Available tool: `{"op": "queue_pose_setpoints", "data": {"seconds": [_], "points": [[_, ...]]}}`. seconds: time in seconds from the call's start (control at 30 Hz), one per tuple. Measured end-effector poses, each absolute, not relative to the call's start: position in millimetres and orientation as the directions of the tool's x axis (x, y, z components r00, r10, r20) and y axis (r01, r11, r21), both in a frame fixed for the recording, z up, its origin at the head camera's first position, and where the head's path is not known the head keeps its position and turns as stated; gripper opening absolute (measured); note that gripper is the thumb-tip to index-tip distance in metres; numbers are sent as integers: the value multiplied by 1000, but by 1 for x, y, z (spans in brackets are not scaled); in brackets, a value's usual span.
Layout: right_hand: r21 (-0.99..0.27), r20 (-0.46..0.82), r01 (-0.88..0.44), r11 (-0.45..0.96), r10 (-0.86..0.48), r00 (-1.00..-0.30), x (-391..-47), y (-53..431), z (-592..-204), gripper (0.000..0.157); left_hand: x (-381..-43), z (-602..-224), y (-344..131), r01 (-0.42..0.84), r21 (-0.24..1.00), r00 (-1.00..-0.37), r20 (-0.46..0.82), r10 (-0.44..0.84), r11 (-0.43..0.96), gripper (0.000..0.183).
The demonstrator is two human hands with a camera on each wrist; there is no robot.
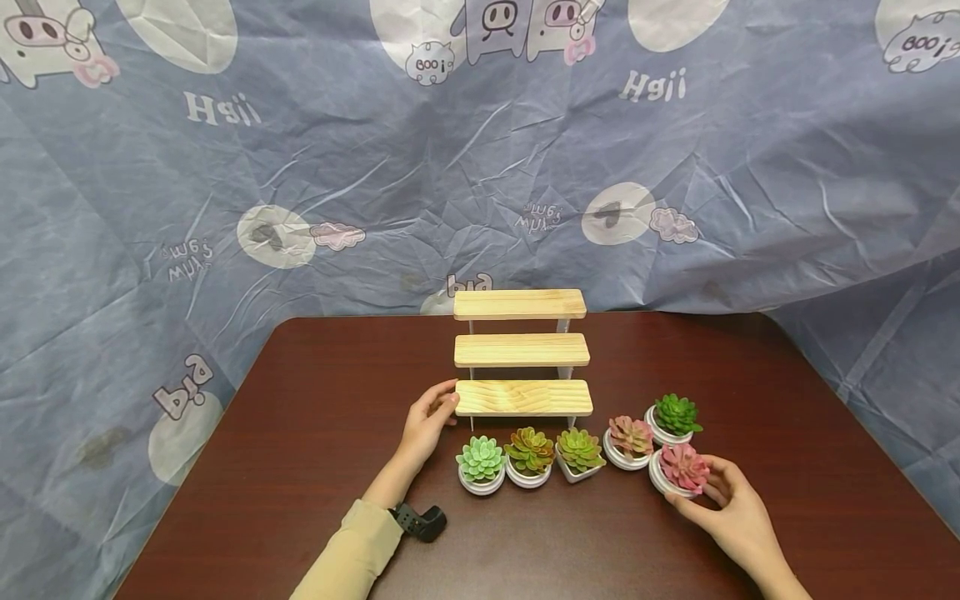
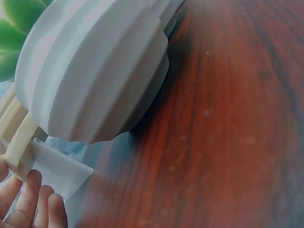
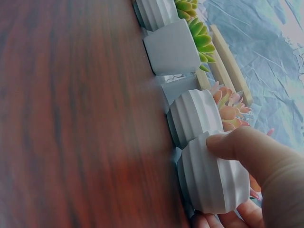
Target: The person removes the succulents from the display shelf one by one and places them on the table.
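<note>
A three-tier wooden display stand [image 1: 522,398] with clear supports stands at the middle of the table. My left hand [image 1: 426,423] pinches the left end of its lowest board, as the left wrist view shows up close with the thumb and fingers [image 2: 32,190] at the board end. To the right, my right hand [image 1: 731,512] grips a white ribbed pot holding a pink succulent [image 1: 683,468]. In the right wrist view the thumb presses the side of this pot [image 3: 211,178], with fingers round the far side. The pot appears to rest on the table.
Before the stand, left to right, sit a pale green succulent [image 1: 481,461], a reddish-green one [image 1: 530,452] and one in a square pot [image 1: 579,452]. A peach-pink succulent [image 1: 630,437] and a dark green one [image 1: 675,416] adjoin the gripped pot. A patterned cloth [image 1: 420,167] hangs behind.
</note>
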State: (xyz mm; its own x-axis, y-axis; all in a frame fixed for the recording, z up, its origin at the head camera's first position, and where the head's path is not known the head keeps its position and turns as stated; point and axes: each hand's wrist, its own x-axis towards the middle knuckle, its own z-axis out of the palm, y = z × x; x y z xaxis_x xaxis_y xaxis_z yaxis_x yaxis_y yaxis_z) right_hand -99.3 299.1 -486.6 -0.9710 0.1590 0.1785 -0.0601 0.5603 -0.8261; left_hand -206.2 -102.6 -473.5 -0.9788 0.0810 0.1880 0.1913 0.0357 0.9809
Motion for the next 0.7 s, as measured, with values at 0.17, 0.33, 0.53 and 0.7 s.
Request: {"op": "queue_pose_setpoints", "data": {"seconds": [0.17,0.33,0.53,0.7], "points": [[-828,188,-73,556,153,-970,-99,299,-488,64,-206,-473,-103,193,981,-978,189,82,32,38],[-826,210,-97,555,143,-967,-99,298,-488,63,-206,-474,-103,208,977,-976,205,80,40,38],[-832,200,-100,546,126,-972,-99,298,-488,65,-206,-474,-103,212,976,-975,208,74,47,37],[-832,136,-53,552,111,-985,-99,301,-483,71,-205,-472,-101,196,980,-979,193,67,40,36]]}}
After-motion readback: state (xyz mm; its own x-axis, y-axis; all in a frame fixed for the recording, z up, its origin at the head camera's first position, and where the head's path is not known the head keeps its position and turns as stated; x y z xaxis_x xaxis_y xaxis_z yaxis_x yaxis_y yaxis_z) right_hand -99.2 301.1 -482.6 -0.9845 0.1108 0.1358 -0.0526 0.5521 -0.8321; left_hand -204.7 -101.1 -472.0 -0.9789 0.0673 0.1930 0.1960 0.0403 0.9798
